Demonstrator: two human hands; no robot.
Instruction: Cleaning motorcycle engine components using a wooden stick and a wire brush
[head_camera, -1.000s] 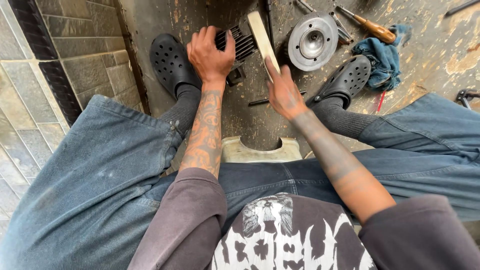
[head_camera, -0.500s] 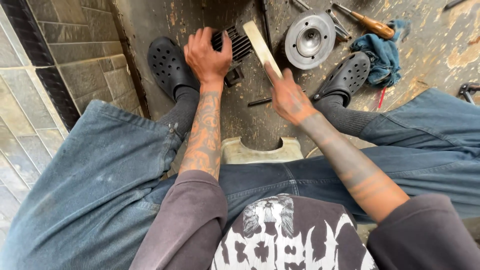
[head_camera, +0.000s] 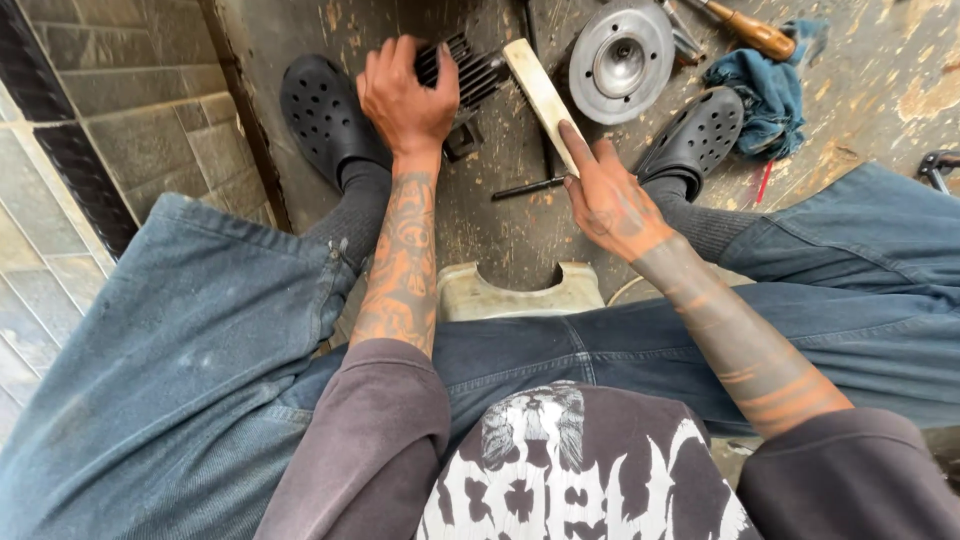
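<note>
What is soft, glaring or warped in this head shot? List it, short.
Head view: even daylight with no hard shadows; mild sheen on the round metal disc; wide-lens bending stretches the jeans at the edges; left hand on the dark finned part and right hand holding the pale flat bar look fairly sharp.
</note>
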